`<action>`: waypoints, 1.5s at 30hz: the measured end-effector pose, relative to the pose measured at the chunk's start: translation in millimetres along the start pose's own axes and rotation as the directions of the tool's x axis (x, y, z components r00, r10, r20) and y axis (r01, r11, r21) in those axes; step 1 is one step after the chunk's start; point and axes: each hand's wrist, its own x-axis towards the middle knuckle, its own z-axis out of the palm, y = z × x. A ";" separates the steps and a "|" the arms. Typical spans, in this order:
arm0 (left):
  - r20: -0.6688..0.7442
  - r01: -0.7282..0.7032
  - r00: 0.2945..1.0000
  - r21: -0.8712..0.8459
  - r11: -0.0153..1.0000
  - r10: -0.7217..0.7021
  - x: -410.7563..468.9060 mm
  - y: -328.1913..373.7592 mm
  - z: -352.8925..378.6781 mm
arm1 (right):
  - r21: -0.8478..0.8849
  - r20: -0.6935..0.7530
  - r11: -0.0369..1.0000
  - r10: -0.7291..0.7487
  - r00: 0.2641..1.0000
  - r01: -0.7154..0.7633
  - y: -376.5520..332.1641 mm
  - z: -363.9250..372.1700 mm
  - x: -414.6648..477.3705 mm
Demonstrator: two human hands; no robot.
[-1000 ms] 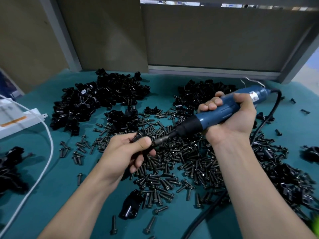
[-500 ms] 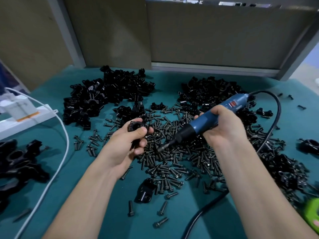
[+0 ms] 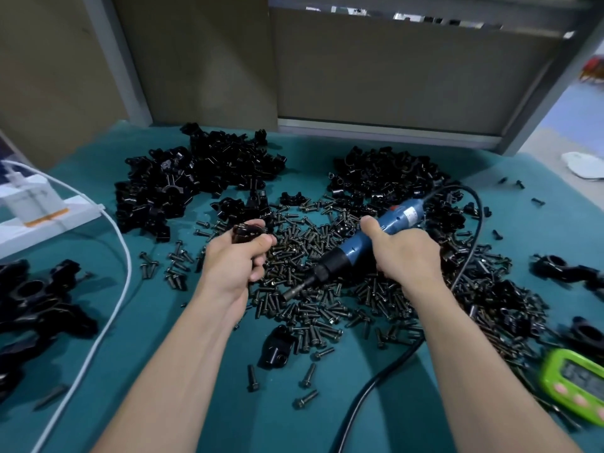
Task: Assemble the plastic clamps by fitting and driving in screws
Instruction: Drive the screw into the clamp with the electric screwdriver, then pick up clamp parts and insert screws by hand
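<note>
1. On my feed the left hand (image 3: 238, 259) is clenched round a small black plastic clamp (image 3: 246, 233), thumb pressed on its near side, held above the left edge of the screw heap.
2. The right hand (image 3: 405, 253) grasps a blue electric screwdriver with a black nose (image 3: 353, 248). Its bit slants down and left, and I cannot tell whether the tip touches anything.
3. A broad heap of short black flanged screws (image 3: 310, 305) lies on the teal table cover (image 3: 196, 403) under both hands.
4. I see two piles of loose black clamp parts behind: one at back left (image 3: 196, 178), one at back right (image 3: 385, 178).
5. A single black clamp piece (image 3: 277, 346) lies at the heap's near edge.
6. The screwdriver's black cable (image 3: 376, 384) loops right, then runs toward me.
7. A green timer (image 3: 575, 384) sits at the right edge.
</note>
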 end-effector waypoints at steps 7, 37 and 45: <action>-0.026 -0.127 0.991 0.147 0.981 0.132 -10.2 1.4 16.4 | 0.088 0.024 0.937 -0.342 0.940 0.338 -23.4 0.7 -64.7; -0.530 0.297 0.670 0.833 0.466 0.520 -149.3 38.0 -205.5 | 0.200 0.533 0.492 -0.780 0.327 0.848 -180.5 189.4 -252.8; -0.314 -0.126 0.665 0.848 0.516 0.678 -109.9 32.8 -106.8 | 0.089 0.306 0.644 -0.744 0.594 0.760 -193.0 154.2 -144.0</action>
